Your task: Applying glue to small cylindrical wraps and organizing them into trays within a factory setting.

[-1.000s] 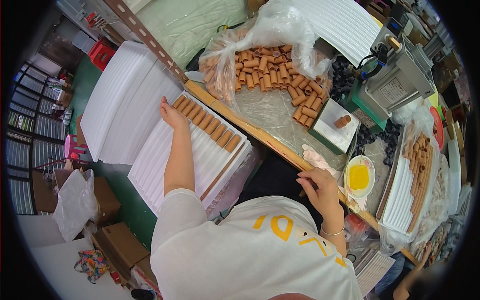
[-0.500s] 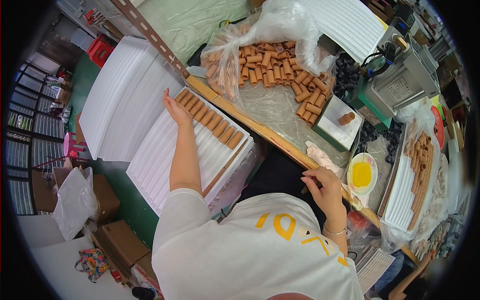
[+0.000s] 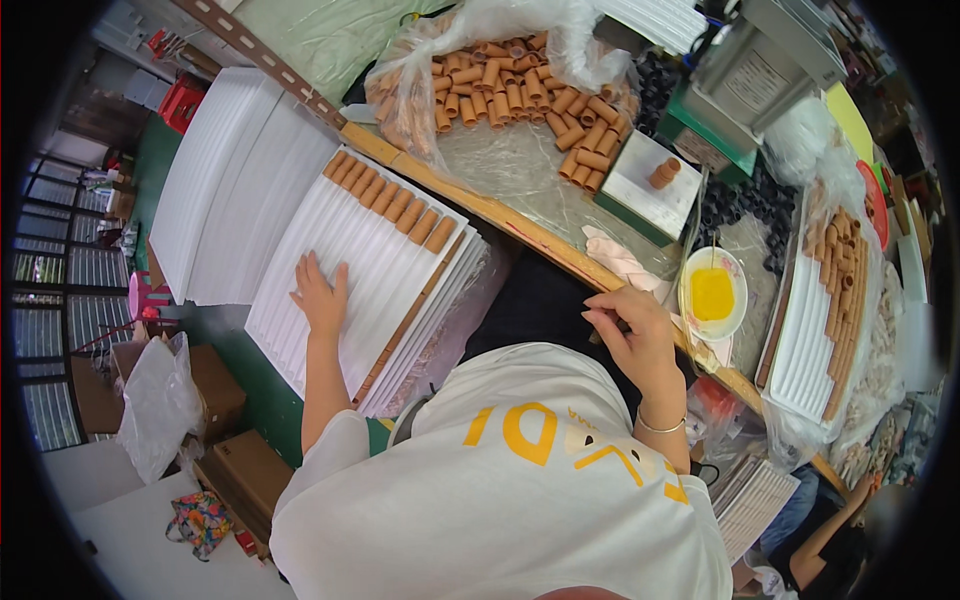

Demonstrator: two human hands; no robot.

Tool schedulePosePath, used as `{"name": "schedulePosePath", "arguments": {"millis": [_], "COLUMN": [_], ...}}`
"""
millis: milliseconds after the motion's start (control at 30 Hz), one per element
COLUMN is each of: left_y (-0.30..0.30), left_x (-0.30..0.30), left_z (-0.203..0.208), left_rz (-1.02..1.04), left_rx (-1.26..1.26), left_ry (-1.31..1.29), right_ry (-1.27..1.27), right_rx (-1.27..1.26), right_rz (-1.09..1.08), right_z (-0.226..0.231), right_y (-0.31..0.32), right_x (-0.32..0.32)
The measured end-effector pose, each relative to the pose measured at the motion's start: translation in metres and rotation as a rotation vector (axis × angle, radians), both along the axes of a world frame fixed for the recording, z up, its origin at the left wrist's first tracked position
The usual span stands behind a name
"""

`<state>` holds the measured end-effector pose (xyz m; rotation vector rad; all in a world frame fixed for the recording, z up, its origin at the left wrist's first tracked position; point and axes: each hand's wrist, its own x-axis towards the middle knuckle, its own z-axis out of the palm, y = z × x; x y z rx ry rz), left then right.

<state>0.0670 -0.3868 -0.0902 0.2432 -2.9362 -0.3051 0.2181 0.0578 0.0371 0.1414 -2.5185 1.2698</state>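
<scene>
Left hand (image 3: 320, 296): centre left of the frame, palm down, fingers spread and clasping nothing, lying over the grooves of a white ribbed tray (image 3: 388, 268); whether it presses or barely hovers cannot be told. Tray: uppermost of a stack, probably foam, so light, rather stiff, easily dented; best lifted by two opposite edges, kept level. Tubes, short, orange-brown (image 3: 386, 198): one row, side by side, along the tray's upper edge, each lying in a groove; likely light, firm and smooth, apt to roll if tipped; best taken by the sides between thumb and fingertip. Strip, narrow, brown (image 3: 410, 317): along the tray's right side, nature unclear. Right hand (image 3: 640, 335): right of centre, by the wooden table edge (image 3: 500, 214), fingers bent, thumb near the forefinger; whether anything small is pinched there cannot be told. Loose tubes (image 3: 500, 100): top centre, heaped in and before a clear plastic bag (image 3: 592, 52). Metal-topped block (image 3: 640, 192): upper right, green-sided, bearing one upright stepped tube piece (image 3: 664, 174). Pale pink cloth (image 3: 622, 258): below the block. Oval bowl (image 3: 738, 268): right, yellow contents. Second ribbed tray (image 3: 798, 335): far right, partly filled with brown tubes. White ribbed sheets (image 3: 215, 190): upper left, tall stack.
</scene>
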Motion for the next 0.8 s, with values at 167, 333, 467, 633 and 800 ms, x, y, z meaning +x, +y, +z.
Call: {"name": "schedulePosePath", "arguments": {"millis": [167, 333, 467, 633, 800], "left_y": [-0.034, -0.061, -0.043, -0.023, -0.026], "left_x": [-0.003, 0.007, 0.012, 0.005, -0.003], "left_z": [-0.036, -0.027, 0.000, 0.013, 0.026], "left_rz": [-0.026, 0.028, 0.091, 0.095, 0.025], "left_rx": [-0.129, -0.182, -0.172, -0.131, 0.020], "left_ry": [0.038, -0.012, -0.070, -0.099, 0.150], "right_ry": [-0.020, -0.009, -0.018, -0.344, -0.536], "right_rx": [-0.046, -0.094, -0.052, 0.384, 0.579], "right_rz": [-0.092, -0.213, -0.795, -1.036, -1.016], "right_z": [0.007, 0.007, -0.003, -0.056, -0.069], "right_y": [0.016, 0.068, 0.137, 0.229, 0.235], "right_x": [0.028, 0.044, 0.050, 0.049, 0.014]}}
